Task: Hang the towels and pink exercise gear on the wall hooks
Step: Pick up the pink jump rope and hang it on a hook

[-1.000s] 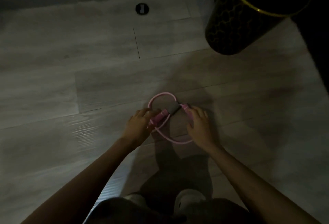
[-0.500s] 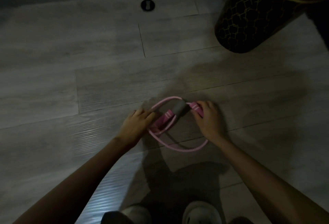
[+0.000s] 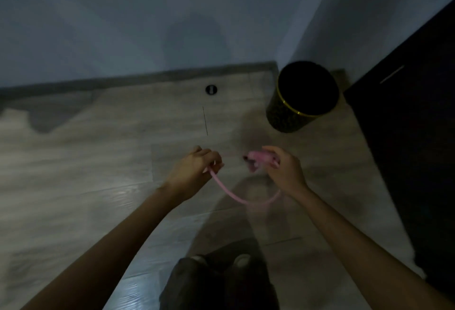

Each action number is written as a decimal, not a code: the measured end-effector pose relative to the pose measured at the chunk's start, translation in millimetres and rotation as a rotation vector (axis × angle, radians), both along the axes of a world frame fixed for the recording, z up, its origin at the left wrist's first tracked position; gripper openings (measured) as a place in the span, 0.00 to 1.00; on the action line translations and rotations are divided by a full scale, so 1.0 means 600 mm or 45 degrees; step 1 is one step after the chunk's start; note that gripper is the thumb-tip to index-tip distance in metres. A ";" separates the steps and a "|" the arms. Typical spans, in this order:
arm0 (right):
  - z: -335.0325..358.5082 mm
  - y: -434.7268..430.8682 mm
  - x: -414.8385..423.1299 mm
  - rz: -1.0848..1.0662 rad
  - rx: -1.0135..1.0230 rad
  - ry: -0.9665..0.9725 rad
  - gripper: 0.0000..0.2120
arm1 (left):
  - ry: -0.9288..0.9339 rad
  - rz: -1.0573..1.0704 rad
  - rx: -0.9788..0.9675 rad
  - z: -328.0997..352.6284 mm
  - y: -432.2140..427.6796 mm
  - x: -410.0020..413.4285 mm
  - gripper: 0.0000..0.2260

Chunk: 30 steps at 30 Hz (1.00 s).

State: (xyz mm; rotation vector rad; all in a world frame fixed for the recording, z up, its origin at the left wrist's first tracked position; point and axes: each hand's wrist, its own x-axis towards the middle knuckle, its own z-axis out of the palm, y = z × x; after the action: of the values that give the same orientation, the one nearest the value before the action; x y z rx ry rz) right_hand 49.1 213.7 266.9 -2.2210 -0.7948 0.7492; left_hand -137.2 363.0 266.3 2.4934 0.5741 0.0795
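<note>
A pink exercise band point(image 3: 242, 200) hangs in a curve between my two hands, off the floor. My left hand point(image 3: 194, 171) is closed around one end of its tube. My right hand point(image 3: 285, 170) grips the pink handles bunched at the other end. The frame is blurred and dim. No towels and no wall hooks are in view.
A black bin with a gold rim point(image 3: 301, 96) stands on the wooden floor at the right, near the wall corner. A dark cabinet or door point(image 3: 408, 137) fills the right side. A small black round fitting point(image 3: 211, 89) sits in the floor by the pale wall point(image 3: 147, 19).
Both hands have lifted the pink band off the floor and moved apart. The view has tilted up, so the wall and the whole bin now show.
</note>
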 end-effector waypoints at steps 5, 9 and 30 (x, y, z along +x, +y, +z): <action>0.237 0.018 0.005 -0.037 -0.038 0.385 0.11 | 0.092 0.008 -0.155 0.274 -0.004 0.028 0.08; 0.433 0.034 -0.015 0.071 0.043 0.689 0.06 | 0.095 0.110 -0.159 0.447 0.004 0.025 0.05; 1.113 0.154 -0.039 0.584 0.511 -0.883 0.04 | -0.408 0.210 0.075 1.098 0.172 -0.080 0.07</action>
State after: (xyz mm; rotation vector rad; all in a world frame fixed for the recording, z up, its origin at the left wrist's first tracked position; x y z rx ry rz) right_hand 25.8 305.9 934.5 -1.9302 -1.6638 -0.0376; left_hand -185.4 466.0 925.4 2.4154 0.6452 0.5551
